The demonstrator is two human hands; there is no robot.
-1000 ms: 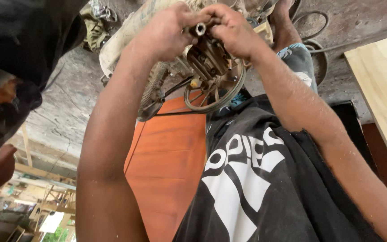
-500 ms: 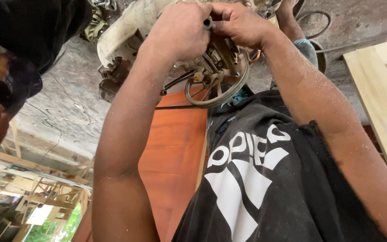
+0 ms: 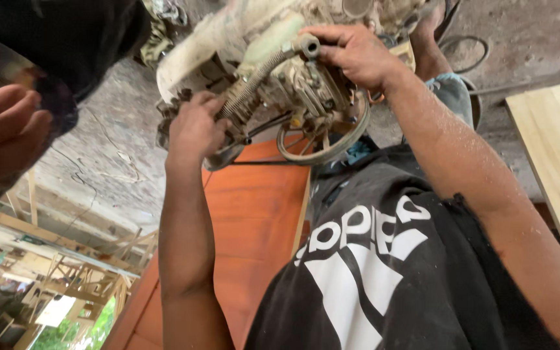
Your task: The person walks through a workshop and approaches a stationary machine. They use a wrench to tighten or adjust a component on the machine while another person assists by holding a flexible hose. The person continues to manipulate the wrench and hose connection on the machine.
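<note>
Shifted lower: left hand (image 3: pixel 194 129) now gripping dusty machine (image 3: pixel 273 78) at its left edge; right hand (image 3: pixel 354 55) curled round spring end (image 3: pixel 306 45). Machine held above orange board (image 3: pixel 247 214), open floor (image 3: pixel 98 155) leftward.

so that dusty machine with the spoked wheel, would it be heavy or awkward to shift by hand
Probably heavy: the machine looks like solid metal, with a spoked wheel and spring. Likely awkward and slippery too, being dust-coated; both the left hand and the right hand are on it.
</note>
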